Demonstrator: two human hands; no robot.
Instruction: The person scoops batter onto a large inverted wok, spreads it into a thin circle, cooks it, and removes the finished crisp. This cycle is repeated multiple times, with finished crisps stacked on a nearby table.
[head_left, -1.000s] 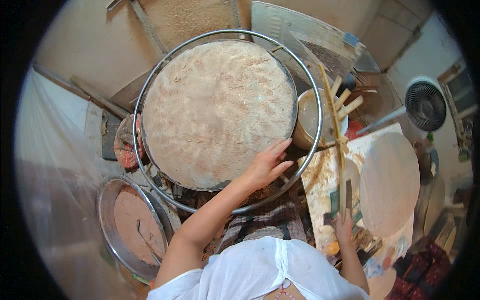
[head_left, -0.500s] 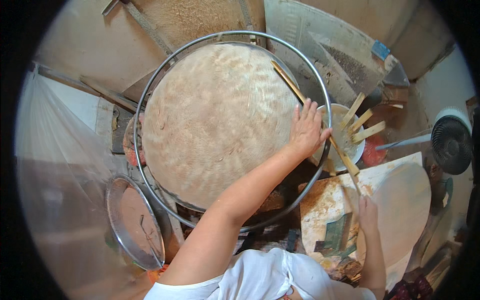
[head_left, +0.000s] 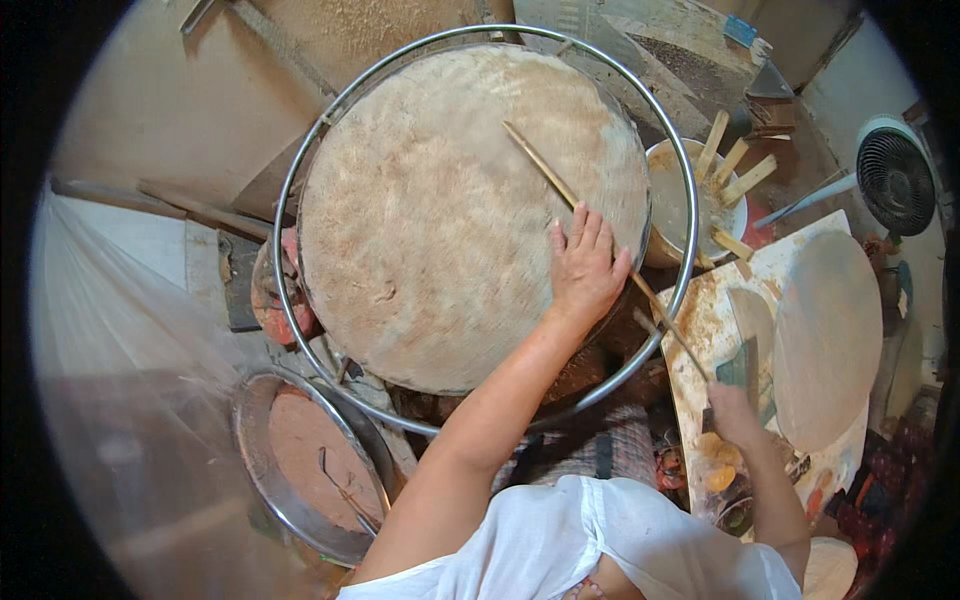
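Note:
A large round plate [head_left: 420, 250] coated in a thin, rough beige layer lies inside a metal ring [head_left: 290, 170]. A long thin wooden stick [head_left: 540, 163] slants over its right side, the far tip on the coating and the near part crossing the ring. My left hand [head_left: 590, 270] lies on the stick at mid-length, over the plate's right edge, fingers stretched out and apart. Beyond the ring, at the right, my right hand [head_left: 732, 412] is closed around the stick's near end. A dark bit shows beside its fingers; I cannot make out what it is.
At the right stands a white bucket [head_left: 738, 215] holding several wooden slats. Below it, a pale board [head_left: 690, 400] carries a thin oval sheet [head_left: 828, 340]. A metal basin [head_left: 262, 480] of brown paste sits at lower left, beside plastic sheeting [head_left: 120, 400]. A fan [head_left: 895, 180] stands far right.
The view has shifted. Relative to the plate, my left hand and the stick have moved left and nearer. My right hand has come closer to the ring. The coating's streaky blur has lessened.

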